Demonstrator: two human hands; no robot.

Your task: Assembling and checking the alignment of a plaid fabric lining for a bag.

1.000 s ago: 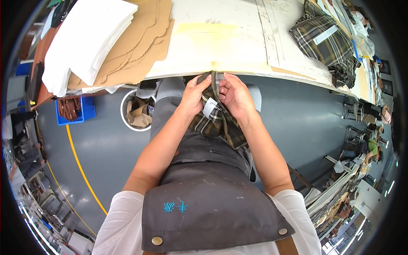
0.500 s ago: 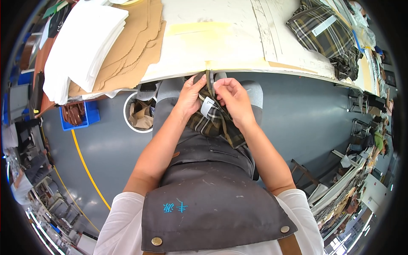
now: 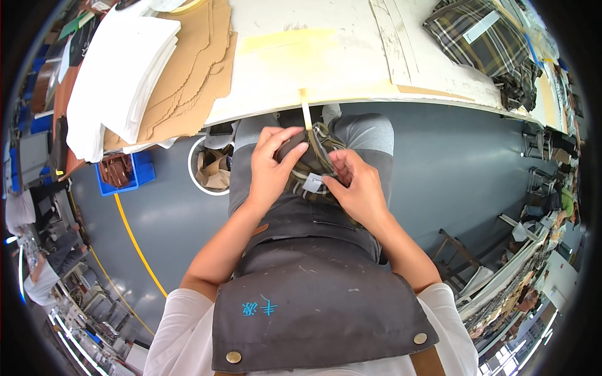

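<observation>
one dark apron point(image 3: 320, 294) lies nearest, and over the lap beyond it the left hand point(image 3: 266, 164) pinches the upper left of a plaid cloth piece point(image 3: 313, 164), while the right hand point(image 3: 364, 185), fingers narrowed, grips its right edge with the thumb by a white label point(image 3: 312, 182). farther off, a pale yellow strip point(image 3: 306, 116) reaches from the white surface point(image 3: 326, 69) to the cloth; uneven pulling could skew the folds, and a slack pinch might drop it.

Room opens over the floor point(image 3: 458, 182) rightward of the right hand point(image 3: 362, 186); ahead, the table edge point(image 3: 360, 98) obstructs.
</observation>
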